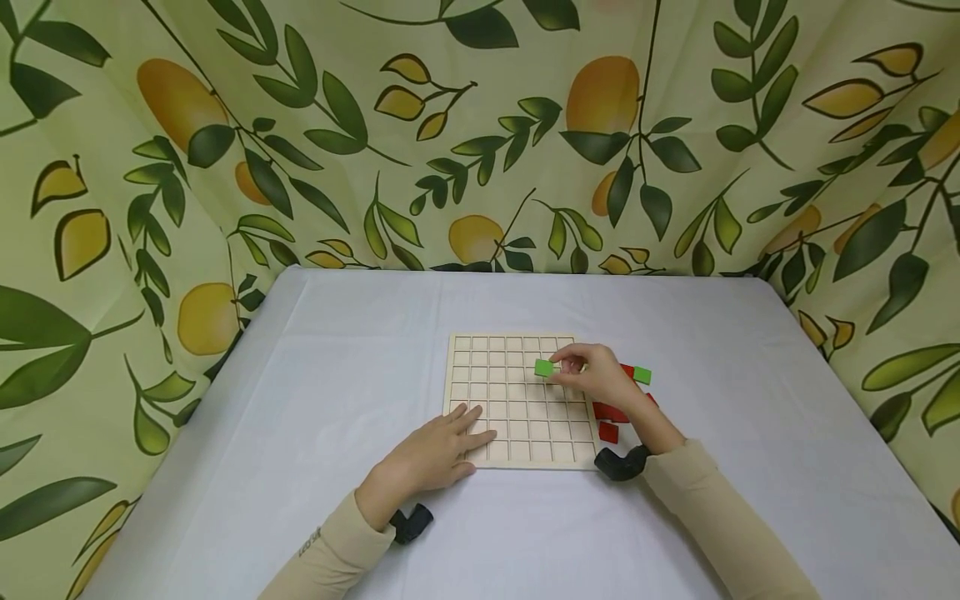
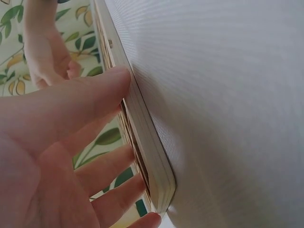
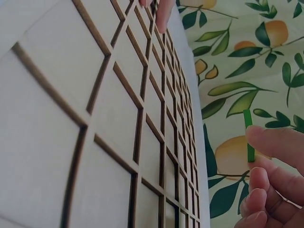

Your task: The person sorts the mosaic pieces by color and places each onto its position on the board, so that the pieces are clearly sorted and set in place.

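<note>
A pale wooden grid board (image 1: 517, 410) with square cells lies on the white cloth. My right hand (image 1: 596, 372) pinches a small green square tile (image 1: 543, 367) between thumb and fingertips, over the board's upper right part. Seen edge-on in the right wrist view, the green tile (image 3: 249, 136) is thin and flat. My left hand (image 1: 435, 450) rests with spread fingers on the board's lower left corner. In the left wrist view, the left thumb (image 2: 102, 85) lies along the board's edge (image 2: 152, 156).
Several red tiles (image 1: 609, 432) lie just right of the board, partly hidden by the right hand and forearm. Another green tile (image 1: 642, 376) is beside them. A leaf-and-fruit patterned curtain (image 1: 480, 150) hangs behind the table (image 1: 337, 333).
</note>
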